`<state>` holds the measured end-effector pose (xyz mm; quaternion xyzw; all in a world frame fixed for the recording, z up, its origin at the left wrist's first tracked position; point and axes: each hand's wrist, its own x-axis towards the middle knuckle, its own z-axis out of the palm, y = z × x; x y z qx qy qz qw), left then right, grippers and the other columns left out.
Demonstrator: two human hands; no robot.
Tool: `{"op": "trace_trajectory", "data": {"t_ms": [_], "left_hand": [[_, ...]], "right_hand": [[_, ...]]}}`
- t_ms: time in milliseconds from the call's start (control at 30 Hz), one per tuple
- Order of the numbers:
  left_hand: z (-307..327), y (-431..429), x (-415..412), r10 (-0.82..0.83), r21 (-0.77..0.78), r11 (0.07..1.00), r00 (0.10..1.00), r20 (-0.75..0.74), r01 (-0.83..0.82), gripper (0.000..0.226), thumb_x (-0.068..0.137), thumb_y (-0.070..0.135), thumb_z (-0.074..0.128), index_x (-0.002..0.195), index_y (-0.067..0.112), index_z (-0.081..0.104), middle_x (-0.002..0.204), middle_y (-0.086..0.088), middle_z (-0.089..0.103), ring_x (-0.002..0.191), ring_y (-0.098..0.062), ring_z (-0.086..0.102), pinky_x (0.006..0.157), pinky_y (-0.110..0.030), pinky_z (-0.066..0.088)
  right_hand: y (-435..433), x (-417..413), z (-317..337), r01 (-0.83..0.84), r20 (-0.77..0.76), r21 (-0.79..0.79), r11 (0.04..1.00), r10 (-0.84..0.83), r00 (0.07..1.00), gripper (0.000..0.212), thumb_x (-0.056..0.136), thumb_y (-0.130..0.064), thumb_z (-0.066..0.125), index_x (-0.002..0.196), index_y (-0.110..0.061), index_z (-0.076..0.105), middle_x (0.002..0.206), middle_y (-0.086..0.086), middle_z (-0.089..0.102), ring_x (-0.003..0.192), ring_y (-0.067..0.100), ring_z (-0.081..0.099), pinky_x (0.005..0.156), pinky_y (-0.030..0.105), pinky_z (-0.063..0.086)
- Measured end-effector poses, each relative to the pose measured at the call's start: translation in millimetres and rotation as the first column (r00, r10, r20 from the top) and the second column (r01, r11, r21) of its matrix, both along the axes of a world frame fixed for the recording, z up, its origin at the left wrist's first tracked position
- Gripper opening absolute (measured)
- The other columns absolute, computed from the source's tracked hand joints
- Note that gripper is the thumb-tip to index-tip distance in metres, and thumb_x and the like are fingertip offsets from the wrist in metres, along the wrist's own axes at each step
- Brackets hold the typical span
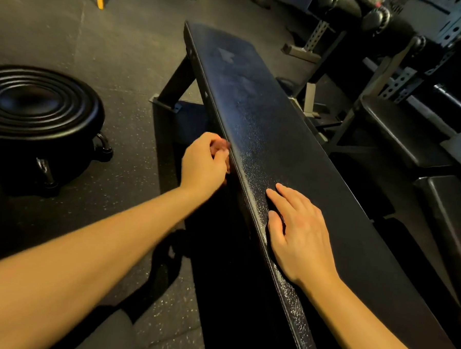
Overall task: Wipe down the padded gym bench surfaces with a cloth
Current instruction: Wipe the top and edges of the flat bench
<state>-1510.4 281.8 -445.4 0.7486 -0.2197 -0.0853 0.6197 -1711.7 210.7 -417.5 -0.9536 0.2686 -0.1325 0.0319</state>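
A long black padded bench (279, 139) runs from the near right to the far middle, its textured top shiny with pale smears toward the far end. My left hand (204, 161) is at the pad's left side edge, fingers curled and thumb pinched in, slightly blurred. It grips a dark cloth that is almost wholly hidden under the fingers and against the black side. My right hand (298, 236) rests flat on the near top of the pad, fingers straight and pointing up the bench.
A round black padded stool (38, 105) on castors stands on the rubber floor at the left. The bench's steel leg (172, 88) angles down to the floor. More black pads (402, 132) and perforated rack uprights (399, 81) crowd the right side.
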Motion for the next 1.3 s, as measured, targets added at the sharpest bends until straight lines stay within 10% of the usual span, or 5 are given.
{"op": "trace_trajectory", "data": {"t_ms": [333, 867, 1067, 1200, 1300], "left_hand": [[-7, -7, 10, 0.048, 0.049, 0.998, 0.995, -0.085, -0.044, 0.015, 0.097, 0.01, 0.061, 0.107, 0.02, 0.067, 0.091, 0.002, 0.071, 0.075, -0.004, 0.067, 0.075, -0.025, 0.056], [-15, 22, -36, -0.159, 0.029, 0.987, 0.987, -0.033, 0.16, 0.018, 0.094, 0.002, 0.061, 0.096, 0.02, 0.065, 0.076, -0.001, 0.069, 0.052, -0.015, 0.069, 0.043, -0.023, 0.051], [-18, -10, 12, 0.031, 0.146, 0.989, 0.999, -0.028, -0.027, 0.014, 0.097, 0.012, 0.063, 0.109, 0.016, 0.068, 0.089, 0.005, 0.071, 0.077, -0.007, 0.068, 0.077, -0.029, 0.056], [-14, 39, -42, -0.297, 0.002, 0.955, 0.952, -0.07, 0.298, 0.013, 0.093, -0.003, 0.063, 0.099, 0.009, 0.064, 0.064, -0.001, 0.068, 0.05, -0.008, 0.066, 0.047, -0.03, 0.051], [-16, 64, -38, -0.478, 0.085, 0.875, 0.878, 0.006, 0.476, 0.015, 0.084, 0.013, 0.076, 0.096, 0.021, 0.072, 0.086, 0.004, 0.074, 0.08, -0.016, 0.071, 0.079, -0.036, 0.057]], "right_hand": [[0, -1, 0, 0.0, 0.009, 0.016, 1.0, 0.0, 1.0, 0.047, 0.101, -0.034, 0.038, 0.144, -0.026, 0.056, 0.153, -0.009, 0.048, 0.144, 0.008, 0.035, 0.117, 0.025, 0.018], [0, 0, 0, -0.004, 0.021, 0.008, 1.0, 0.004, 1.0, 0.046, 0.1, -0.033, 0.041, 0.142, -0.025, 0.058, 0.151, -0.008, 0.05, 0.142, 0.009, 0.036, 0.116, 0.027, 0.021], [-1, 0, -1, -0.009, 0.029, 0.01, 1.0, 0.009, 1.0, 0.047, 0.1, -0.034, 0.039, 0.142, -0.025, 0.058, 0.151, -0.008, 0.051, 0.142, 0.009, 0.037, 0.116, 0.029, 0.023], [-3, 0, 0, -0.01, 0.037, 0.019, 1.0, 0.01, 0.999, 0.045, 0.1, -0.032, 0.042, 0.141, -0.025, 0.059, 0.15, -0.008, 0.051, 0.142, 0.01, 0.038, 0.116, 0.032, 0.026], [-2, -1, 2, -0.005, 0.027, 0.044, 0.999, 0.004, 1.0, 0.046, 0.1, -0.035, 0.04, 0.142, -0.026, 0.058, 0.151, -0.009, 0.05, 0.142, 0.009, 0.037, 0.116, 0.029, 0.023]]}}
